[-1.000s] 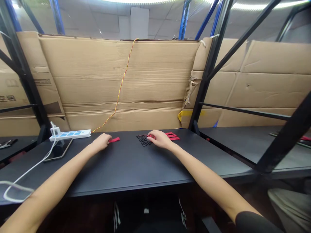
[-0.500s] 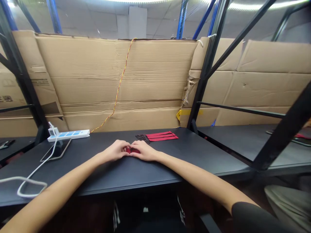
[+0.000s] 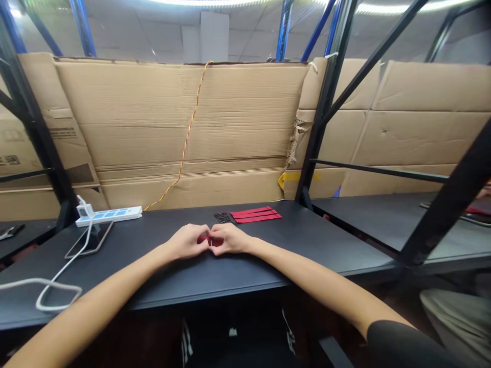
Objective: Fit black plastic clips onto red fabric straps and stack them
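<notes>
My left hand [image 3: 186, 242] and my right hand [image 3: 229, 239] meet at the middle of the black table [image 3: 153, 276], fingers closed around a short red fabric strap [image 3: 204, 240]. Most of the strap is hidden by my fingers, and I cannot tell whether anything else is held with it. Beyond my right hand lie several flat red straps [image 3: 255, 215] side by side. Small black buckles [image 3: 221, 217] sit in a cluster just left of them, out of reach of my fingertips' contact.
A white power strip [image 3: 108, 216] and a phone [image 3: 89, 239] lie at the table's left, with a white cable [image 3: 53, 289] looping over its front edge. Cardboard sheets and black metal shelf posts stand behind. A neighbouring table at right holds red items, with part of a person's hand [image 3: 485, 190] at the frame edge.
Over the last second my hands have come together from apart, now closed on the red strap at the table's middle. Since half a second ago they have shifted only slightly.
</notes>
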